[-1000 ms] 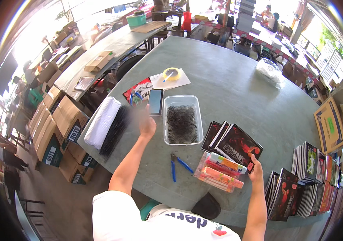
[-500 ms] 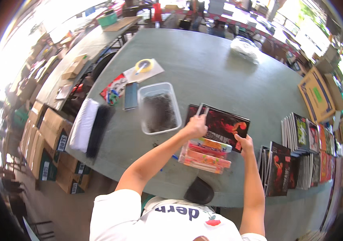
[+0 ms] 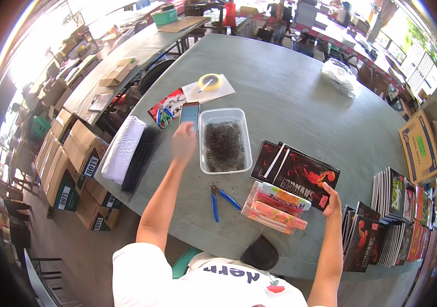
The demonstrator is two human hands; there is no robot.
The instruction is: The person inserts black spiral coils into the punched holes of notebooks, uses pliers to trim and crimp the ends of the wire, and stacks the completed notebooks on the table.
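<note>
My right hand (image 3: 332,202) grips the lower right corner of a black spiral notebook (image 3: 305,171) with a red flame-like figure on its cover. Beneath its left side lies another dark notebook (image 3: 264,157), and a white strip (image 3: 278,161) runs between them. Over the lower end of a phone (image 3: 191,111) with a lit screen is my left hand (image 3: 183,142); motion smears its fingers, so contact is unclear. A clear plastic tub (image 3: 248,148) beside it holds a heap of black wire coils (image 3: 223,146). Blue-handled pliers (image 3: 215,204) lie spread on the table below the tub.
Pink-orange packs (image 3: 277,207) stand before the notebooks, near a black rounded object (image 3: 260,253). Stacked notebooks (image 3: 364,238) line the right edge. Leftward are scissors (image 3: 164,117), a tape roll (image 3: 210,82), a white bundle (image 3: 124,148) and black coil strips (image 3: 143,156). A clear plastic bag (image 3: 340,78) sits far right.
My left hand has left the notebook and white strip and moved left to the phone. My right hand still holds the notebook's corner. The view has shifted, and the pliers now show.
</note>
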